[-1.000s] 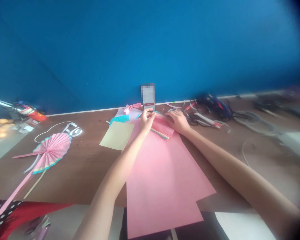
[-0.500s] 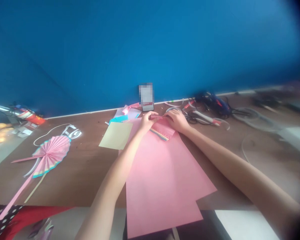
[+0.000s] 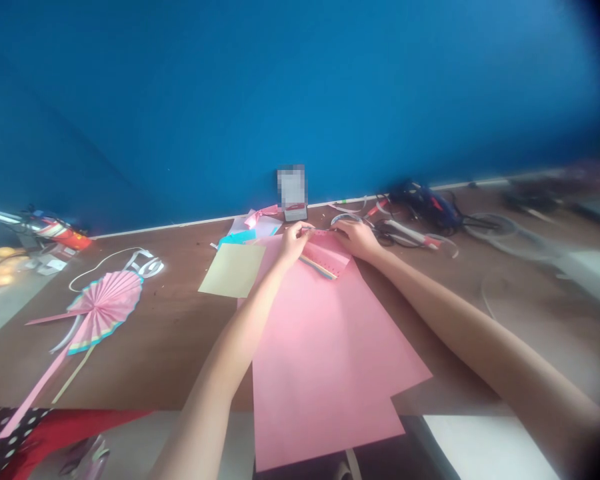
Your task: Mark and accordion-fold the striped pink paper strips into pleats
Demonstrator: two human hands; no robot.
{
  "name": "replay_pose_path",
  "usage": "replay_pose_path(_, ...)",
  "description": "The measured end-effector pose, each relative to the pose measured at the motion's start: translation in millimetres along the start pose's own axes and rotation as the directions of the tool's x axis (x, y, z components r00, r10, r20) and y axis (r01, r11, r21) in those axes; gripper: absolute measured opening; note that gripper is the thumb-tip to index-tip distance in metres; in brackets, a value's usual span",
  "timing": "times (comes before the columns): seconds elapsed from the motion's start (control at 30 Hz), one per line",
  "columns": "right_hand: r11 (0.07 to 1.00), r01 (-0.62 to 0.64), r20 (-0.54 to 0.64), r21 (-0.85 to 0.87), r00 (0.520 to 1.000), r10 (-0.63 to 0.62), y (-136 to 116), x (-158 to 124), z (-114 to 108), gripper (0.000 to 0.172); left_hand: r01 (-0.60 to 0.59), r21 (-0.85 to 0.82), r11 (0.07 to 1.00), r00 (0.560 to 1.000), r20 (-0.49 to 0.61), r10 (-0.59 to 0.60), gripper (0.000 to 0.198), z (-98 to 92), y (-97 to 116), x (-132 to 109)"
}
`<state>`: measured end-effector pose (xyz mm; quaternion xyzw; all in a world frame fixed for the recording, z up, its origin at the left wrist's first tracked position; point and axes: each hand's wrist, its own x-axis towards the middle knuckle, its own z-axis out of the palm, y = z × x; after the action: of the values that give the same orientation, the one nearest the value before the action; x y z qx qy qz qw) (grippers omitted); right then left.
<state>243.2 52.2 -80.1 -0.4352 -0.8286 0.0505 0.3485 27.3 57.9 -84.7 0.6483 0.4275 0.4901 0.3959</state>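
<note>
Between my two hands is a pink paper piece (image 3: 329,253) with small marks along it and a yellow and blue striped edge. My left hand (image 3: 294,241) pinches its far left corner, fingers closed. At the far right corner my right hand (image 3: 355,238) grips the same paper, its fingertips bent over the edge. The piece lies over large pink paper sheets (image 3: 330,353) that reach past the table's front edge. To the left, a pleated pink paper fan (image 3: 107,308) with blue and yellow trim rests on the table.
A pale yellow sheet (image 3: 233,270) lies left of the pink sheets. A device (image 3: 293,193) leans on the blue wall. Along the right back are a dark blue tool (image 3: 423,203) with cables and a white-and-red tool (image 3: 415,235). A white ribbon coil (image 3: 147,263) sits by the fan.
Both hands have shifted only slightly at the paper's far edge, which now shows less of a raised fold between the fingers. Everything else stays nearly in place.
</note>
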Motion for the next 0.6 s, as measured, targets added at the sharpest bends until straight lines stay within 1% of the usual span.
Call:
replay_pose_path(0.07, 0.999, 0.023, -0.005, 0.038, 1.000, -0.023, 2.0, 1.4, -2.4, 0.022, -0.001, 0.044, 0.999, 0.989, 0.147, -0.005, 0.020, -6.0, 5.0, 3.4)
replay_pose_path(0.13, 0.991, 0.061, 0.002, 0.122, 0.998, -0.061, 4.6, 3.1, -4.8, 0.022, 0.001, 0.107, 0.994, 0.972, 0.235, -0.026, 0.024, -13.9, 11.9, 6.1)
replay_pose_path(0.2, 0.973, 0.073, 0.024, 0.219, 0.996, -0.080, 7.6, 4.5, -6.4, 0.020, -0.005, 0.177, 0.984, 0.960, 0.276, -0.045, 0.024, -21.5, 17.4, 7.3)
replay_pose_path(0.27, 0.959, 0.052, 0.056, 0.278, 0.996, -0.070, 10.5, 5.3, -6.8, 0.019, 0.008, 0.242, 0.970, 0.948, 0.307, -0.085, 0.023, -26.7, 19.1, 7.0)
replay_pose_path(0.33, 0.954, 0.046, 0.087, 0.297, 0.993, -0.075, 12.5, 5.4, -6.4, 0.021, 0.047, 0.283, 0.958, 0.940, 0.311, -0.138, 0.024, -28.2, 17.0, 5.8)
replay_pose_path(0.4, 0.947, 0.094, 0.111, 0.306, 0.985, -0.134, 12.9, 5.3, -5.5, 0.021, 0.067, 0.291, 0.954, 0.935, 0.315, -0.161, 0.029, -26.4, 13.8, 4.5)
replay_pose_path(0.5, 0.933, 0.170, 0.110, 0.318, 0.970, -0.215, 10.3, 6.2, -4.9, 0.021, 0.013, 0.246, 0.969, 0.915, 0.389, -0.111, 0.033, -20.7, 12.0, 3.4)
replay_pose_path(0.6, 0.928, 0.179, 0.086, 0.327, 0.972, -0.218, 6.2, 8.0, -5.7, 0.022, -0.070, 0.234, 0.970, 0.885, 0.462, -0.047, 0.029, -16.1, 13.5, 3.1)
